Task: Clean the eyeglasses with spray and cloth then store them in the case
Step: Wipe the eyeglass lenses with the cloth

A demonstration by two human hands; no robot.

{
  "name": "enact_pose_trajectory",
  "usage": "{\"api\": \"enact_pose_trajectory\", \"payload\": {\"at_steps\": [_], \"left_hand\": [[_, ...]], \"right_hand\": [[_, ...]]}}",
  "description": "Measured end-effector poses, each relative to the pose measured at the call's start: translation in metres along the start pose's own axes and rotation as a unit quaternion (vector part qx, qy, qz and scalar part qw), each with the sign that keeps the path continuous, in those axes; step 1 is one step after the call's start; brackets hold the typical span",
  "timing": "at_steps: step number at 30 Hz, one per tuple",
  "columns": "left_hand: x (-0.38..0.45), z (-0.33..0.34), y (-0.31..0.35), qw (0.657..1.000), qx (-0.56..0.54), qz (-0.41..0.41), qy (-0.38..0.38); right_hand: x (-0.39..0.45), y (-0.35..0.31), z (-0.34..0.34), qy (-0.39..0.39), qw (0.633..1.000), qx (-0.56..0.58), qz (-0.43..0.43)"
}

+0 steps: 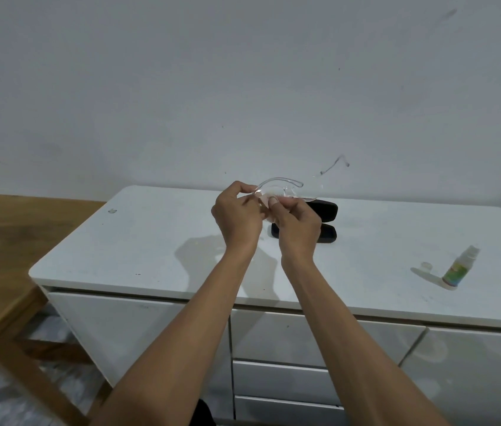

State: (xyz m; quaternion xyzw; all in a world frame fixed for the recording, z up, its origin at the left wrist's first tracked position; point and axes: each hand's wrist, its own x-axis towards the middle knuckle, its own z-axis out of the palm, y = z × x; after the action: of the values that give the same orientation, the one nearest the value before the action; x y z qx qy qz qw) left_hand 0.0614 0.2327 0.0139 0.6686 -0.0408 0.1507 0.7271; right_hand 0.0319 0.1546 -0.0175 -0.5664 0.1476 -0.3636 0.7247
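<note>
Both hands pinch eyeglasses above open case.

Even, soft indoor light; dim grey shadows of the arms fall on the cabinet top at centre; wide-angle bending curves the frame edges; detail is slightly soft throughout.

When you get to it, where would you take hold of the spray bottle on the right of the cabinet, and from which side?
Grip the spray bottle round its labelled body, probably from the right, with the right hand. It stands upright and alone on the cabinet top, with only its small clear cap lying to its left. The nozzle on top is narrower, so the wider middle looks the safer hold.
</note>
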Motion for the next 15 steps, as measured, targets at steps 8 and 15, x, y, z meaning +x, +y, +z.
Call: {"api": "enact_pose_trajectory", "payload": {"at_steps": [8, 15], "left_hand": [[-0.006, 0.003, 0.005, 1.0, -0.022, 0.017, -0.011], [-0.002, 0.003, 0.006, 0.999, -0.038, 0.016, 0.002]], "right_hand": [[-0.002, -0.003, 0.014, 0.08, 0.995, -0.011, -0.061], [0.01, -0.004, 0.017, 0.035, 0.998, -0.014, -0.044]]}}
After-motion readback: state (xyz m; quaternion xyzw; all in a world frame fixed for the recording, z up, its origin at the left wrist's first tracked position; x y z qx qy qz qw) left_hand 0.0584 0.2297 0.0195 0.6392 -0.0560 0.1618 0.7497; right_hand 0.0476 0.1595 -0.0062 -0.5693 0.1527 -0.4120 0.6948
